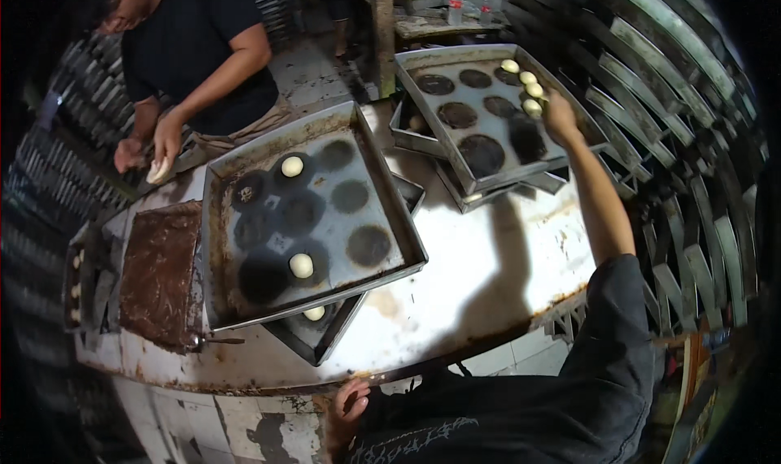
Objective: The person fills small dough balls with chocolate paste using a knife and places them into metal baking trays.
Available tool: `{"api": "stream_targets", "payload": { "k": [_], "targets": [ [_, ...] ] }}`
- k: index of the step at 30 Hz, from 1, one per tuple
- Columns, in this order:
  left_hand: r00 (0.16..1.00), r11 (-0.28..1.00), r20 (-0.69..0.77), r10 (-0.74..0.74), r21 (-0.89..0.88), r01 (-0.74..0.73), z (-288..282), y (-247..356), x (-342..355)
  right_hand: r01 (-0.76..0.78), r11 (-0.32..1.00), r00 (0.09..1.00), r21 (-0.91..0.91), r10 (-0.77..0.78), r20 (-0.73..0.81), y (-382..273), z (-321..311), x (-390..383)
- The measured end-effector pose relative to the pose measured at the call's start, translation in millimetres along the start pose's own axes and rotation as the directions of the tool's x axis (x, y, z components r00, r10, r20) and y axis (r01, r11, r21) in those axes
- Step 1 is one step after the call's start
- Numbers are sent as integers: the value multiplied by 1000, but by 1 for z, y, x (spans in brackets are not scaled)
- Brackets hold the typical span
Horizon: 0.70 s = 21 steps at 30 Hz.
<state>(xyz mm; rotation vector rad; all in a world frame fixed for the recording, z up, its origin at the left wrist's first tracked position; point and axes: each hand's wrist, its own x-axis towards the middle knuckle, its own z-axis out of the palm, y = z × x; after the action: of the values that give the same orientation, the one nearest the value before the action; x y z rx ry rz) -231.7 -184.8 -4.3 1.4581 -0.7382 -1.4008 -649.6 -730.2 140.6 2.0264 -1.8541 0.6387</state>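
At the far right, my right hand (560, 118) reaches over the rim of a square metal tray (480, 189). Its fingers close against the nearest dough ball (532, 108) in a short row of pale balls along that tray's right side; the fingertips are partly hidden. My left hand (351, 400) hangs by the table's front edge, loosely curled with nothing in it. Left of centre, a second square tray (386, 275) with dark round patches holds one dough ball (292, 167) toward the back and another dough ball (301, 265) nearer me.
Beneath both trays sit more trays, turned at angles; one lower tray (321, 342) shows a dough ball. A brown-smeared slab (159, 273) and a metal-handled tool (213, 341) lie left. Across the table, a co-worker's hands (167, 143) hold dough. Stacked trays (643, 82) line the right.
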Motion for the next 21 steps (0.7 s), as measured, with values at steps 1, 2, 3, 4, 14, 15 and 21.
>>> {"api": "stream_targets", "payload": {
  "k": [1, 2, 3, 4, 14, 15, 21],
  "targets": [
    [999, 1000, -51, -11, 7, 11, 8, 1, 0, -261, 965, 958, -3, 260, 124, 41, 22, 24],
    [994, 967, -34, 102, 236, -92, 15, 2, -2, -133, 982, 990, -133, 137, 24, 76, 47, 27],
    [977, 867, -25, 213, 465, -177, 19, 5, -7, -297, 952, 948, -72, 303, 95, 104, 70, 37],
    [979, 994, -205, 6, 105, 16, 29, 4, -6, -166, 986, 983, -13, 167, 79, 125, 89, 41],
    [849, 902, 359, 388, -336, -270, 46, 77, 13, 193, 273, 981, 943, -22, -194, -87, -56, -107],
    [794, 808, 361, 489, -530, -257, 53, 87, 16, 346, 214, 937, 914, -138, -322, -137, -77, -155],
    [983, 657, -6, 184, -743, -128, -13, 74, -3, 420, -193, -14, 887, -978, -206, -339, -157, -351]
  ]
}}
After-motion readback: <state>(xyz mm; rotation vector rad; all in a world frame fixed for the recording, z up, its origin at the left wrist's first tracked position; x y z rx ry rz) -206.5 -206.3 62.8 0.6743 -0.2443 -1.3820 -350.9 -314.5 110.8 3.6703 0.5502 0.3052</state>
